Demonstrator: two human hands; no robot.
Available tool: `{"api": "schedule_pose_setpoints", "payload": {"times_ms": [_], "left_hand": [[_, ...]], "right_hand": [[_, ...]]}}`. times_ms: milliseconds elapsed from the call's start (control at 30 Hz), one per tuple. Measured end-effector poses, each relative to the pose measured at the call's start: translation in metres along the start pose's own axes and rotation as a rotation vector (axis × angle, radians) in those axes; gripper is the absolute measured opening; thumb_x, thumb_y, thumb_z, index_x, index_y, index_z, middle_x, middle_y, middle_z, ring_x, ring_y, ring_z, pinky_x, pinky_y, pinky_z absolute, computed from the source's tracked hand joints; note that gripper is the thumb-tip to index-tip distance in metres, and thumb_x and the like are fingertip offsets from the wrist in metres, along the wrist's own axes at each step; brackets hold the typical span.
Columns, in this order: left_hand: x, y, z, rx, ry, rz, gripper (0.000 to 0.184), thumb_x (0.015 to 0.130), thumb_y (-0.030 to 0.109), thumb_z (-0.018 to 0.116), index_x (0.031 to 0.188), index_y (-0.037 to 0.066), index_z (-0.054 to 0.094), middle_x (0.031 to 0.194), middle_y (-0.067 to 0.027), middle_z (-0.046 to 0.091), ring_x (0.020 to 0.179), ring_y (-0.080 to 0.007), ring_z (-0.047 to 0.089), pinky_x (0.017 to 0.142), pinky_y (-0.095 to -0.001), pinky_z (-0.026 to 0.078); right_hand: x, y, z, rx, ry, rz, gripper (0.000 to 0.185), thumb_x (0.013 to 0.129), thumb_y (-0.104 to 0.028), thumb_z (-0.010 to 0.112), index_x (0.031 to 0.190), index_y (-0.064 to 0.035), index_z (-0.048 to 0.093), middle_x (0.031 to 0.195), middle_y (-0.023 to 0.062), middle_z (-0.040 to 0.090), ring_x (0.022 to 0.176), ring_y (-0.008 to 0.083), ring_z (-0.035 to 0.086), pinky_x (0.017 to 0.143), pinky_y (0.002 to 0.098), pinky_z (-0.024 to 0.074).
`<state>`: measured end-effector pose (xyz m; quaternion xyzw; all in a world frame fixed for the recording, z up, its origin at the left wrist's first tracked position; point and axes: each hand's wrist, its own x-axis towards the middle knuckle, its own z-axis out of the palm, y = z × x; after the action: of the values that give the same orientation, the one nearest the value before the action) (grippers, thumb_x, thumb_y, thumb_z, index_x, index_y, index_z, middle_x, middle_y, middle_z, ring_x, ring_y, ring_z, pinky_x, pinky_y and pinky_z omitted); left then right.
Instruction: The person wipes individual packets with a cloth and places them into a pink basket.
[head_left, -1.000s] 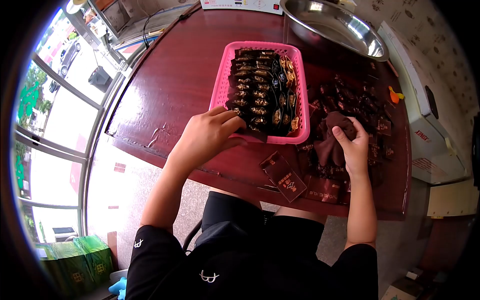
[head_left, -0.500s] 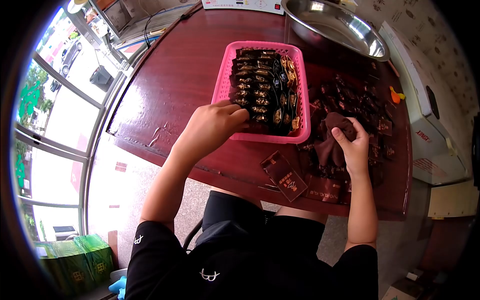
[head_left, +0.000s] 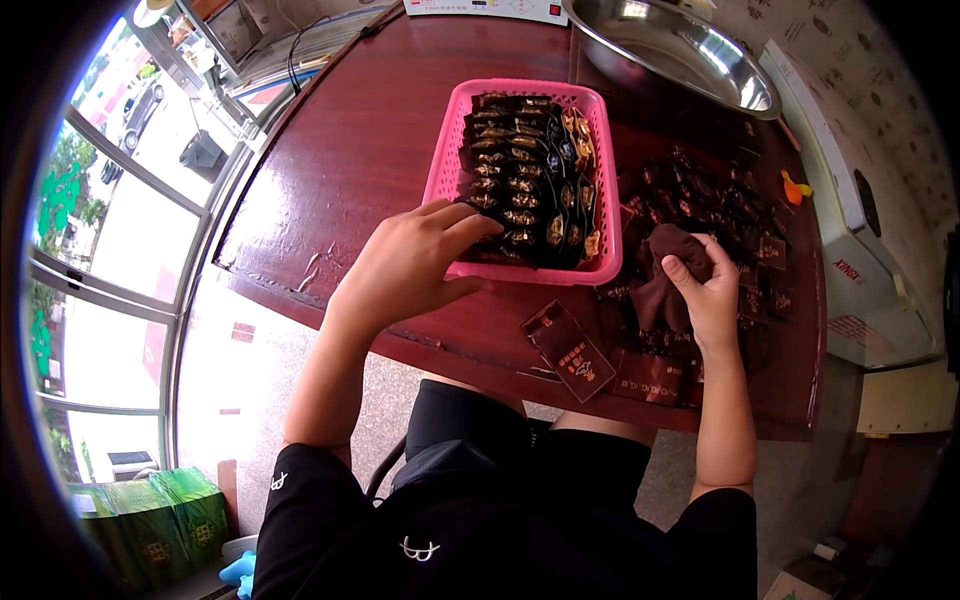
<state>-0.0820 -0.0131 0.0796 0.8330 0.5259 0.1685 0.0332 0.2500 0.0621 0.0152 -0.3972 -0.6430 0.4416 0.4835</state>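
A pink plastic basket point(head_left: 606, 215) holds rows of small dark packets point(head_left: 522, 165) with gold print. Over its near left corner is my left hand point(head_left: 412, 262), fingers apart, their tips at the packets along the near left side. My right hand point(head_left: 712, 290) grips a bunched dark brown cloth point(head_left: 668, 285) to the right of the basket. Beneath and around that cloth lies a heap of dark brown packets point(head_left: 700, 195). A flat brown packet with orange print point(head_left: 570, 350) lies near the table's front edge.
The dark red table point(head_left: 350, 150) also bears a large steel basin point(head_left: 680, 60) and a white appliance with buttons point(head_left: 490, 10) at the back. A small orange and yellow item point(head_left: 795, 190) sits at the right, beside a white cabinet point(head_left: 850, 220). Green boxes point(head_left: 150, 530) stand at lower left.
My left hand's fingers have spread, with the thumb now away from the others, at the basket's near left corner. The right hand still grips the cloth in the same place.
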Motion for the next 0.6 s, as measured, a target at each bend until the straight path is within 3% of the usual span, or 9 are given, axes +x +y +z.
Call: {"api": "schedule_pose_setpoints", "payload": {"times_ms": [167,233,333,367,433,467,533,600], "left_hand": [[-0.002,0.003,0.0,0.021,0.124,0.063,0.049,0.069,0.019,0.08,0.113,0.009,0.063,0.11,-0.0053,0.065,0.102,-0.0282,0.062,0.084,-0.0392,0.052],[0.002,0.016,-0.008,0.052,0.318,0.194,0.04,0.068,0.017,0.081,0.103,0.008,0.065,0.105,-0.0049,0.066,0.096,-0.0265,0.063,0.08,-0.0368,0.054],[-0.001,0.041,0.014,-0.157,0.475,0.504,0.025,0.068,0.015,0.078,0.087,0.006,0.065,0.092,-0.0038,0.065,0.087,-0.0213,0.063,0.069,-0.0324,0.055],[-0.008,0.051,0.021,-0.21,0.247,0.497,0.026,0.07,0.017,0.074,0.092,0.006,0.066,0.099,-0.0054,0.066,0.095,-0.0237,0.064,0.077,-0.0347,0.056],[-0.001,0.065,0.054,-0.158,0.019,0.566,0.04,0.077,0.022,0.073,0.111,0.004,0.064,0.116,-0.0124,0.063,0.106,-0.0289,0.063,0.089,-0.0386,0.054],[-0.002,0.066,0.066,-0.166,0.02,0.576,0.04,0.077,0.022,0.073,0.111,0.004,0.064,0.116,-0.0124,0.063,0.106,-0.0289,0.063,0.089,-0.0386,0.054],[-0.005,0.069,0.086,-0.056,-0.035,0.407,0.056,0.078,0.025,0.071,0.127,0.003,0.057,0.128,-0.016,0.056,0.114,-0.0329,0.059,0.098,-0.0402,0.05],[-0.003,0.067,0.094,-0.087,-0.062,0.388,0.058,0.079,0.025,0.07,0.13,0.004,0.055,0.125,-0.0159,0.056,0.111,-0.0331,0.06,0.094,-0.0406,0.051]], "right_hand": [[0.0,-0.001,0.001,0.008,-0.002,0.0,0.031,0.085,-0.018,0.078,0.105,0.0015,0.064,0.094,0.0012,0.068,0.089,0.0075,0.06,0.083,0.0235,0.0474],[0.001,0.001,0.0,-0.014,0.019,-0.009,0.031,0.085,-0.018,0.078,0.105,0.0015,0.064,0.094,0.0011,0.068,0.089,0.0075,0.06,0.083,0.0234,0.0473],[0.002,0.0,-0.003,-0.012,0.045,-0.011,0.03,0.086,-0.018,0.077,0.105,0.0014,0.064,0.094,0.0011,0.067,0.088,0.0074,0.06,0.083,0.0234,0.0472],[0.002,-0.001,-0.003,0.016,0.044,-0.01,0.03,0.086,-0.018,0.077,0.104,0.0013,0.064,0.094,0.0011,0.067,0.088,0.0074,0.06,0.083,0.0234,0.0471],[0.002,-0.002,-0.002,0.05,0.056,-0.029,0.028,0.087,-0.017,0.076,0.105,0.0011,0.064,0.095,0.0008,0.067,0.089,0.0074,0.06,0.082,0.0232,0.047],[0.002,-0.003,-0.002,0.059,0.056,-0.032,0.028,0.087,-0.017,0.076,0.105,0.001,0.064,0.095,0.0006,0.067,0.089,0.0073,0.06,0.082,0.0231,0.047],[0.001,-0.002,-0.002,0.101,0.052,-0.03,0.028,0.087,-0.017,0.076,0.105,0.0006,0.064,0.095,0.0004,0.067,0.089,0.0071,0.059,0.082,0.023,0.0469],[0.002,-0.005,-0.003,0.105,0.063,-0.031,0.027,0.087,-0.017,0.076,0.104,0.0004,0.064,0.094,0.0003,0.066,0.088,0.0069,0.059,0.082,0.0227,0.0464]]}}
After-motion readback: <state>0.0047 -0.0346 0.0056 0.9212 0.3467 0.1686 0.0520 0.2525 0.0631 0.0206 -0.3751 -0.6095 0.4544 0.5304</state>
